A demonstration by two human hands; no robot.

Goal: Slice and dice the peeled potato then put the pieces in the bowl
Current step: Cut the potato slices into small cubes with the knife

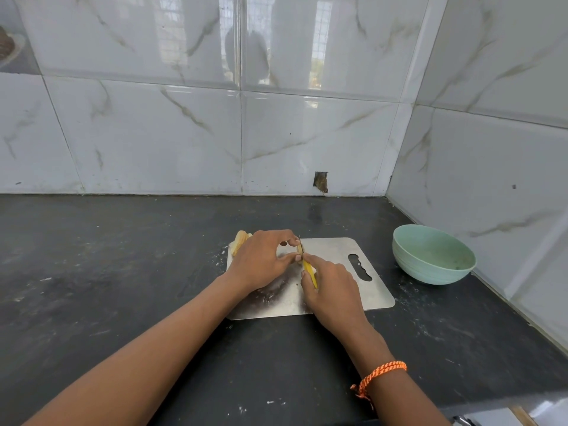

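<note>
Dark stone counter in a tiled corner, steel cutting board in the middle. The potato is mostly hidden under the left hand, whose fingers curl over it and pin it down, thumb and forefinger pinching the end right at the blade. The right hand wraps around the yellow knife, its edge touching the potato just past those fingertips. Some cut pieces sit behind the left knuckles. Green bowl off to the right looks empty, so I'd say slicing is midway, and dicing and transfer are left.
</note>
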